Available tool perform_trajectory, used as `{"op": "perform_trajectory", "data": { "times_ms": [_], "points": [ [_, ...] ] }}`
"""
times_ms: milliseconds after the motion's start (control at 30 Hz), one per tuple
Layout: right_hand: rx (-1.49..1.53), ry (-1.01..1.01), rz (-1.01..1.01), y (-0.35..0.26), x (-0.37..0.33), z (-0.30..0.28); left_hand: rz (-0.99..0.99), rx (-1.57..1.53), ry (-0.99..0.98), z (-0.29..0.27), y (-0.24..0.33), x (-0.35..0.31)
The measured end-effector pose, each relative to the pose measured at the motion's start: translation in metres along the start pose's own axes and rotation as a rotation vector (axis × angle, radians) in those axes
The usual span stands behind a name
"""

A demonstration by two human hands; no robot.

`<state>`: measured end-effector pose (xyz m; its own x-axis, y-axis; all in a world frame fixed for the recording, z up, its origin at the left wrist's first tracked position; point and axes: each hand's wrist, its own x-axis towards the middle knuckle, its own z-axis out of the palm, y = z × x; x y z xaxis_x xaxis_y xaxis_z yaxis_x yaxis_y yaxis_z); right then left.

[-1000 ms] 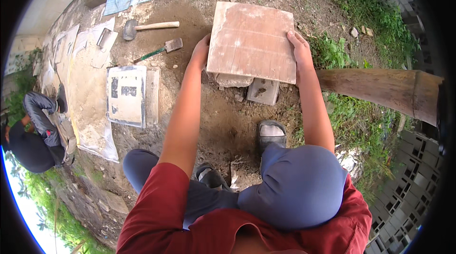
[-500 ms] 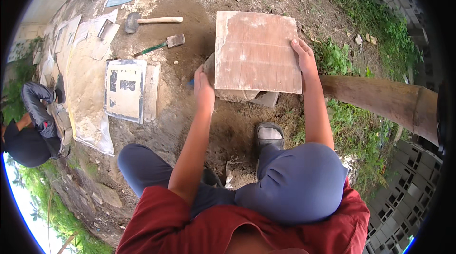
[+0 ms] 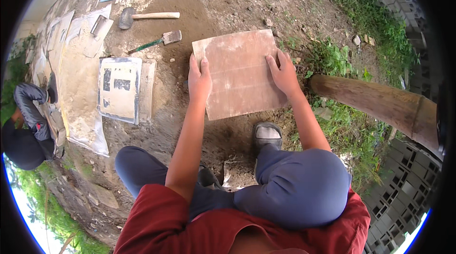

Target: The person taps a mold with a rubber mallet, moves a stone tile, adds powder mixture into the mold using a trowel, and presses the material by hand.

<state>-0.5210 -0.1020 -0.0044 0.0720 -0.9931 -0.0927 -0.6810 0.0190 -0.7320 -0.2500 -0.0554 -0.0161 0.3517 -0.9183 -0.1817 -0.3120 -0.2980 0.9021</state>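
A square, reddish-brown wooden board [image 3: 240,78] with pale smears lies between my two hands, tilted a little anticlockwise. My left hand [image 3: 200,78] grips its left edge, thumb on top. On the opposite edge my right hand [image 3: 284,74] holds it the same way, with its thumb over the face. The fingers under the board are hidden on both sides. Whatever is beneath the board is covered by it.
Left lie a rubber mallet [image 3: 147,15], a small green-handled tool [image 3: 156,41] and a pale dark-edged panel [image 3: 119,104]. A thick bamboo pole [image 3: 370,96] enters from the right. Another person [image 3: 31,130] crouches far left beside a dusty sheet [image 3: 78,97].
The board has come nearer to me and a little left, turning anticlockwise. My left hand has shifted up onto its left edge. The stone-like support seen beneath it earlier is now covered.
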Motion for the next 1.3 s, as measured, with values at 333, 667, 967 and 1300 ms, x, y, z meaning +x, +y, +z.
{"op": "perform_trajectory", "data": {
  "times_ms": [333, 667, 967, 1300],
  "points": [
    [-0.439, -0.061, -0.447, -0.080, -0.007, 0.022, -0.049, 0.004, 0.064, -0.001, -0.001, -0.036],
    [-0.592, -0.314, -0.433, -0.101, 0.013, 0.039, -0.242, -0.008, 0.216, 0.013, 0.029, -0.053],
    [-0.622, -0.393, -0.395, -0.111, 0.024, 0.038, -0.437, 0.140, 0.192, 0.007, 0.042, -0.046],
    [-0.890, -0.752, -0.246, -0.176, 0.029, 0.013, -0.801, 0.531, -0.142, -0.074, 0.069, -0.044]
  ]
}}
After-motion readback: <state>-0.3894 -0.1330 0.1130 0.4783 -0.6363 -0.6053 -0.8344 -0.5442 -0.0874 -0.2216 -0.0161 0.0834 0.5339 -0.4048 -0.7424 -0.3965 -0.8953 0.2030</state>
